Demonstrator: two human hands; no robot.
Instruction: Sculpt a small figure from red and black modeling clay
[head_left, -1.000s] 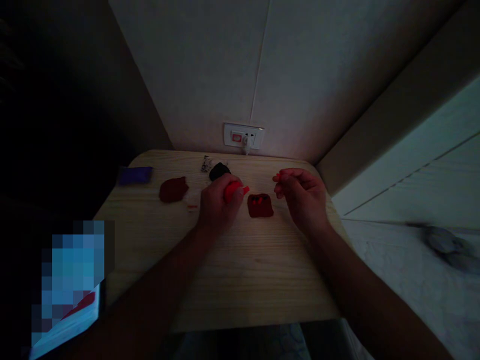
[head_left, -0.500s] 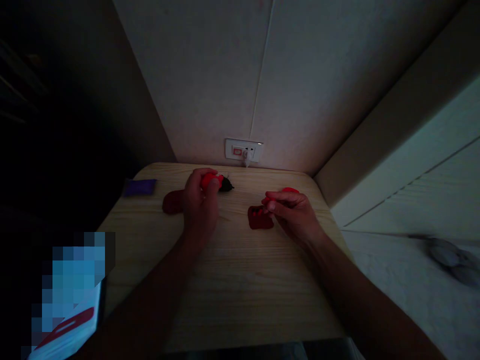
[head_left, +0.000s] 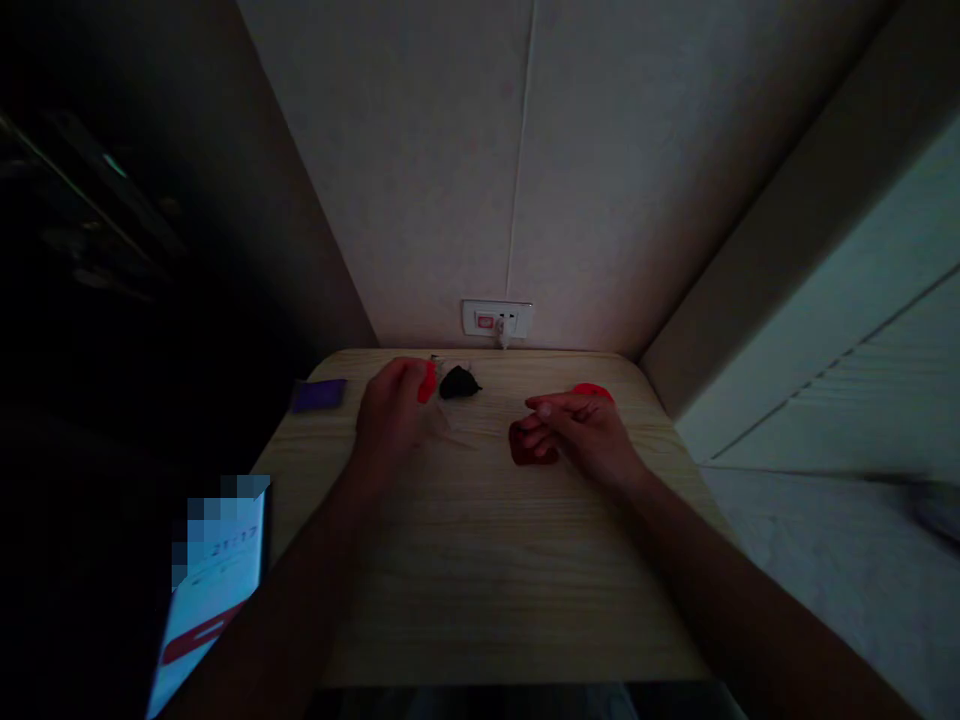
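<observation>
My left hand (head_left: 391, 408) is closed around a bright red, clay-like lump (head_left: 426, 382), of which only the right end shows. Just right of it, a black lump (head_left: 459, 382) lies on the wooden tabletop, apart from my fingers. Thumb and forefinger of my right hand (head_left: 585, 430) are pinched together; what lies between them, if anything, cannot be made out. Partly behind those fingers is a flat dark red piece (head_left: 531, 446). A bright red flat piece (head_left: 594, 391) shows just beyond the right hand's knuckles.
A purple packet (head_left: 319, 395) lies at the tabletop's (head_left: 480, 560) back left. At the left edge, a lit phone (head_left: 202, 610) stands beside my forearm. A wall socket (head_left: 497, 320) with a white plug sits behind the table, and a pale cabinet (head_left: 810, 350) flanks the right.
My left hand has shifted left, so the red lump and the black lump now stand apart. The small red bit at my right fingertips no longer shows. The left dark red piece is hidden.
</observation>
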